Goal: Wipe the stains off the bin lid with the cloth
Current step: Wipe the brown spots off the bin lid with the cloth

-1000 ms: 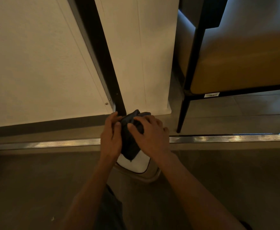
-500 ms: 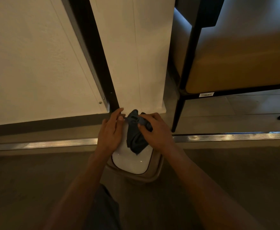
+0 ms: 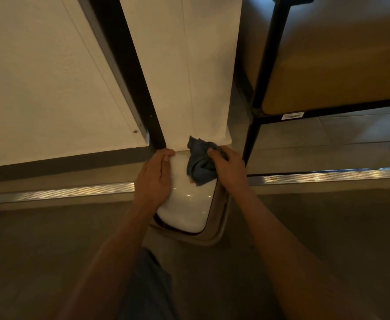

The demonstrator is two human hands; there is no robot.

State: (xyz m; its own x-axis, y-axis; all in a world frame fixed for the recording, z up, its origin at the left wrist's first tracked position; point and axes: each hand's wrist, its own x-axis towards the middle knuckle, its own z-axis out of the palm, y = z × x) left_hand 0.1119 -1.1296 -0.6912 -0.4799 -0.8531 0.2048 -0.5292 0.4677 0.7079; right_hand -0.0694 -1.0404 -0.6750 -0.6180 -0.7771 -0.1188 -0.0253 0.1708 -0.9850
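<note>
Blue cloth (image 3: 201, 165) bunched in right hand (image 3: 229, 168); left hand (image 3: 153, 179) flat on bin lid (image 3: 187, 204).

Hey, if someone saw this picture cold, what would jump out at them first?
Probably the glossy white bin lid at centre, bright against the dim floor. The right hand presses a bunched dark blue cloth on its far right part, while the left hand lies along its left edge. A tan-cushioned chair fills the upper right.
</note>
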